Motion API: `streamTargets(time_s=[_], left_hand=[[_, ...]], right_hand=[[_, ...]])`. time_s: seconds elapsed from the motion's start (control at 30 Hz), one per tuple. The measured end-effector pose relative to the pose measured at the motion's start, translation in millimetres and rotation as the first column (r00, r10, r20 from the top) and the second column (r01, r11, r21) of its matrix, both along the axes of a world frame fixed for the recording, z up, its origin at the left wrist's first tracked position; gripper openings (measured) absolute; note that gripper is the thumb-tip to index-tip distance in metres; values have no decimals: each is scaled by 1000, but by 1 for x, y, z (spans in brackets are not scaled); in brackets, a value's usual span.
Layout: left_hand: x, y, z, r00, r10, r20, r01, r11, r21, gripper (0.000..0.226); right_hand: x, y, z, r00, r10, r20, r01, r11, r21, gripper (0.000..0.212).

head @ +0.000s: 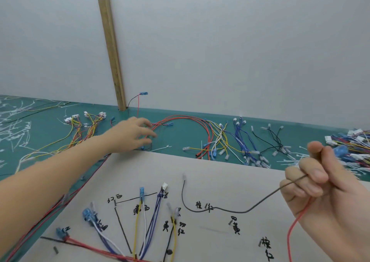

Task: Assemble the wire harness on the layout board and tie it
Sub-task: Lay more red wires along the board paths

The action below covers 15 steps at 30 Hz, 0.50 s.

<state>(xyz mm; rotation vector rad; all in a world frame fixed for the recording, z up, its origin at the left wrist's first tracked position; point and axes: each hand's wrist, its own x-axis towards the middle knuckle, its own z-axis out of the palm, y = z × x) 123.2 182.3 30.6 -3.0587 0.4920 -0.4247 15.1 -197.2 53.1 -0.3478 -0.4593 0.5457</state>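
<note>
The grey layout board (220,173) lies in front of me with black lines, handwritten labels and metal pins. Several wires are laid on it: yellow, white, blue, red and black ones ending in blue and clear terminals (141,192). My right hand (318,197) pinches a thin brown wire (220,208) that runs across the board, and a red wire (294,227) hangs from the same hand. My left hand (133,132) reaches over the green table, fingers spread and curling onto a bundle of red and black wires (180,119).
On the green table (180,139) lie sorted wire groups: yellow-orange harnesses with white connectors (86,125), yellow and white wires (220,139), blue wires (244,139), black wires (274,141). White cable ties (14,127) litter the left. A wooden post (110,47) stands against the wall.
</note>
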Motion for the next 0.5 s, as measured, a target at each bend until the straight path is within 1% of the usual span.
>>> streamTargets(time_s=[0.03,0.07,0.1,0.13,0.2,0.23,0.27,0.33,0.37,0.4,0.43,0.47,0.5], left_hand=[[1,-2,-3,998,42,-42,-36,991,126,29],[3,1,-5,992,122,-33,-109,957,267,30],[4,5,-6,977,214,13,-204,909,364,31],[5,9,-7,948,310,71,-311,860,405,32],[6,17,-10,870,471,146,-488,780,392,32],[6,21,-11,841,519,156,-537,759,369,32],[5,23,-11,824,541,167,-563,752,343,32],[-1,20,-5,796,580,171,-604,752,262,34],[-4,15,0,788,596,154,-615,763,200,35],[-8,6,6,795,590,140,-604,791,98,34],[-14,-7,14,828,546,128,-545,837,-43,33],[-21,-27,23,892,442,94,-416,884,-214,30],[-35,-51,33,964,265,22,-234,882,-409,27]], right_hand=[[0,0,1,1000,-3,-12,2,1000,-11,54],[-1,-1,1,1000,-4,-29,4,1000,-22,55],[-1,-2,2,999,5,-40,-6,1000,-23,55],[0,-3,3,999,4,-52,-6,1000,-26,55],[2,-7,2,998,-2,-61,1,1000,-25,55],[2,-8,2,998,-18,-59,16,999,-34,55],[1,-12,1,996,-69,-63,66,996,-61,55],[-3,-11,6,984,-167,-60,159,980,-120,50],[-2,-7,8,986,-167,-25,164,982,-91,43],[-4,-2,6,973,-231,-15,229,970,-86,35],[-6,-1,7,923,-386,9,381,909,-168,27],[-9,1,9,845,-532,51,526,810,-259,24],[-11,4,11,806,-589,61,578,762,-292,24]])
